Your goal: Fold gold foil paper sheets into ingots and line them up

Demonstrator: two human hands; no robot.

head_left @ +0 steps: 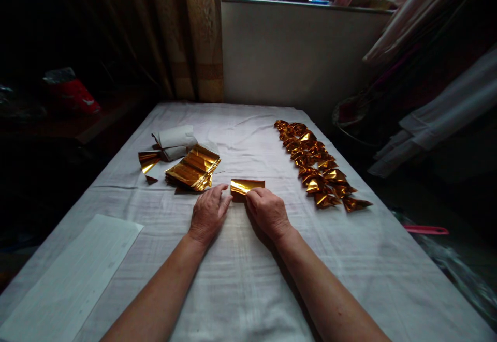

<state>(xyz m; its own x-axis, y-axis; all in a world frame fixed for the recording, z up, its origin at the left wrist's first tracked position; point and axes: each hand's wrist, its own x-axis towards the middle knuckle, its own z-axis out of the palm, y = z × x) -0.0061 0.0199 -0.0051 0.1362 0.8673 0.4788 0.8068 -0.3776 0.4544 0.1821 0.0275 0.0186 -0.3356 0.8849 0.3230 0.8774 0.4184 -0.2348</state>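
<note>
Right of the gold stack [193, 167], seemingly left to do, the right hand [268, 210] pinches one sheet [243, 186] beside the loosely spread left hand [208, 212]; farther right, many crumpled-looking pieces [298, 154] seem done.

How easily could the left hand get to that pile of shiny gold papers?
Pretty easily, it seems, so likely yes: the pile of gold papers lies just beyond the left hand, with nothing visible on the white cloth blocking the way.
</note>
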